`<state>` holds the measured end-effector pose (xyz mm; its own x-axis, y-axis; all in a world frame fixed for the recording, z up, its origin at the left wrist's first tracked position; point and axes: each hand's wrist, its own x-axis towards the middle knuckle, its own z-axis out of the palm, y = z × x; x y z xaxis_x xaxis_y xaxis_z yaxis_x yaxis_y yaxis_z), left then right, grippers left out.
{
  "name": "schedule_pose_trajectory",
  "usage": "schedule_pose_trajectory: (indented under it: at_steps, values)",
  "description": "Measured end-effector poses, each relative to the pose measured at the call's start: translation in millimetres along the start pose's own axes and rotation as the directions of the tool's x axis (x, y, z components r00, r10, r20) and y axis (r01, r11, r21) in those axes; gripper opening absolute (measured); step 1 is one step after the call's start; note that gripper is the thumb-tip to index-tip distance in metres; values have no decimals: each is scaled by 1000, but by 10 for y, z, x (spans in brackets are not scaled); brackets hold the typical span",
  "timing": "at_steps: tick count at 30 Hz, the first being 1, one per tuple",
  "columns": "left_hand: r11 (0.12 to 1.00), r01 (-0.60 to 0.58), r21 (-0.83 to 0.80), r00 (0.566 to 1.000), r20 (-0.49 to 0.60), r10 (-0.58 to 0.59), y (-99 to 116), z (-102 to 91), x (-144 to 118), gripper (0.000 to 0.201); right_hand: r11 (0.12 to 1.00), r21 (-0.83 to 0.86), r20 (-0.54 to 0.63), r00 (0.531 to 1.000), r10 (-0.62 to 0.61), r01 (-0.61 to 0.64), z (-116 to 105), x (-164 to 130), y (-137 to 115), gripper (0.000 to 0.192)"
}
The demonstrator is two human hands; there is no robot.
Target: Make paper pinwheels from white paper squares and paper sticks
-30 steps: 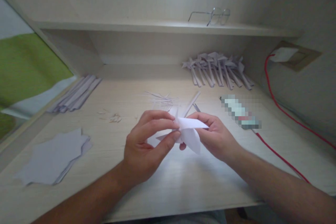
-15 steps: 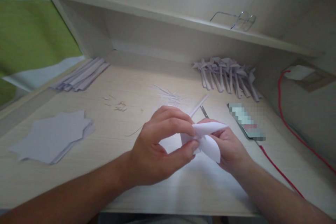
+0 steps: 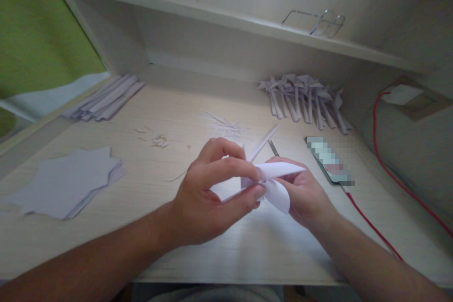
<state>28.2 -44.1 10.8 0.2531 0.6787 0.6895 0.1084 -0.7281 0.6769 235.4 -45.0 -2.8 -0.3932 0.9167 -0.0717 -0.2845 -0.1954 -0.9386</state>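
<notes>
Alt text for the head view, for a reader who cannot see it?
Both hands, left and right, pinch a folded white paper piece above a pale desk. Finished paper pieces, paper sheets and a red cable lie around.

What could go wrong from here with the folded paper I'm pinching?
The left hand and right hand pinch the white folded paper piece in mid-air, so a hard grip might crease or tear it. The small metal scissors lie just behind the hands; a knuckle could catch them. The red cable runs near the right forearm.

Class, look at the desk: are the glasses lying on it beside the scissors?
No, the glasses lie on the shelf above the desk.
</notes>
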Motion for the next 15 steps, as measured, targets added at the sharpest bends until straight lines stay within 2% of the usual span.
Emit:
schedule_pose_trajectory:
  at_steps: [7,15]
  values:
    - [999,-32,-17,999,33,33,6,-22,34,20,1000,22,24,1000,1,-1,42,16,-38,20]
    - [998,-21,-57,1000,16,22,-25,-10,36,18,998,-47,-45,998,-47,45,-10,-9,-8,13]
